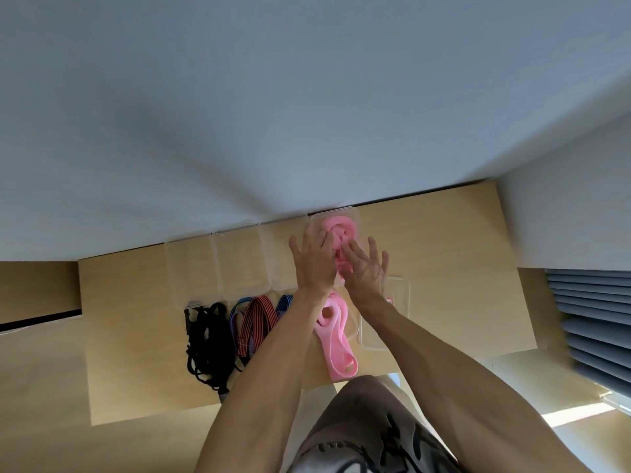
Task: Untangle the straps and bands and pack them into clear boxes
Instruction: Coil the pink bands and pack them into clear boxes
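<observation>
A pink band (336, 230) lies coiled in a clear box (353, 213) at the table's far edge. My left hand (316, 259) and my right hand (365, 268) press down on the band with spread, fairly straight fingers. The band's tail (336, 339) trails out of the box toward me across the table. Left of it lie a red-and-black striped strap (256, 319), blue bands (285, 303) and a tangle of black cord (208, 339).
Three more clear boxes (218, 264) stand in a row against the wall, left of the pink one. A clear lid (392, 312) lies on the wooden table (461, 268) by my right forearm. Blinds (587, 319) hang at the right.
</observation>
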A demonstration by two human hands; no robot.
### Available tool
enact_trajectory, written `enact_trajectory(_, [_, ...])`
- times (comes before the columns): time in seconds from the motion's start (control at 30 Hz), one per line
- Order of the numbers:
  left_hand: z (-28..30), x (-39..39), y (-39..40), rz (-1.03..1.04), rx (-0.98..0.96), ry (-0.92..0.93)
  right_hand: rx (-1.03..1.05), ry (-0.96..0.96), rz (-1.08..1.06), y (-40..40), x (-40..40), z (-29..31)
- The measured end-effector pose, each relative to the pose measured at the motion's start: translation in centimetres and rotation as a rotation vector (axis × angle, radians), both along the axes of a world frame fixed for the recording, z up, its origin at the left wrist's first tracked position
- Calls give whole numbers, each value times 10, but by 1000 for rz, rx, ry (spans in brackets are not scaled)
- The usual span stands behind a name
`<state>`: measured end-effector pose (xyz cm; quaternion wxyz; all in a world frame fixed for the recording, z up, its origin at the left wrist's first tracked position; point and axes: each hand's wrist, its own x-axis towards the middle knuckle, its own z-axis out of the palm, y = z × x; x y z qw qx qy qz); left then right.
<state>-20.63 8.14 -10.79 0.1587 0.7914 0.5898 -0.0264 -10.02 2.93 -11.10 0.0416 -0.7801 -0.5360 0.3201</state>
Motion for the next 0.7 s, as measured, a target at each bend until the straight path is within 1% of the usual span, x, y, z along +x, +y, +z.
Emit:
enact_trajectory(0.07, [3,1,1,1,26,-39,59,4,12,-4,1,3])
enact_trajectory(0.2, [16,-1,-5,-24,93,-115,312,60,-47,-19,9,20])
enact_trajectory(0.27, [19,-2,-9,-29,108,-175,399,61,-143,-24,11,28])
enact_trajectory(0.37, [30,-2,-13,11,111,-267,426,96,-342,-26,15,39])
enact_trajectory(0.43, [42,0,-18,107,139,-316,337,148,-509,-31,22,45])
enact_trajectory(0.5, [51,5,-30,195,168,-388,181,206,-709,-37,30,47])
enact_trajectory(0.53, [55,9,-38,199,153,-420,98,216,-786,-41,34,45])
enact_trajectory(0.57, [56,13,-48,182,111,-442,12,215,-829,-46,38,43])
enact_trajectory(0.63, [52,24,-70,158,-47,-442,-130,212,-849,-58,41,37])
enact_trajectory(0.7, [42,34,-89,190,-257,-387,-186,225,-864,-71,42,29])
